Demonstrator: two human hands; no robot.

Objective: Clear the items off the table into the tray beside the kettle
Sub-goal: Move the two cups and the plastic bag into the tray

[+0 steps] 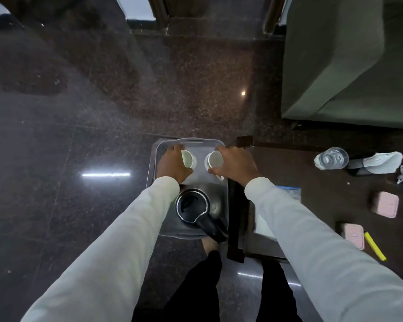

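A grey tray [191, 141] lies on the dark floor left of the table, with a steel kettle [192, 208] with a black lid and handle standing in its near half. My left hand [172, 165] grips a white cup [188, 158] over the tray's far left part. My right hand [234, 163] grips a second white cup [214, 160] over the far right part. Both cups are tilted with their mouths towards me. Whether they touch the tray floor is unclear.
The dark wooden table [335, 198] at the right carries a clear water bottle [332, 158], crumpled white wrappers [379, 162], two pink boxes [385, 204], a yellow stick sachet [374, 246] and a blue-edged packet [291, 191]. A green sofa [344, 56] stands beyond.
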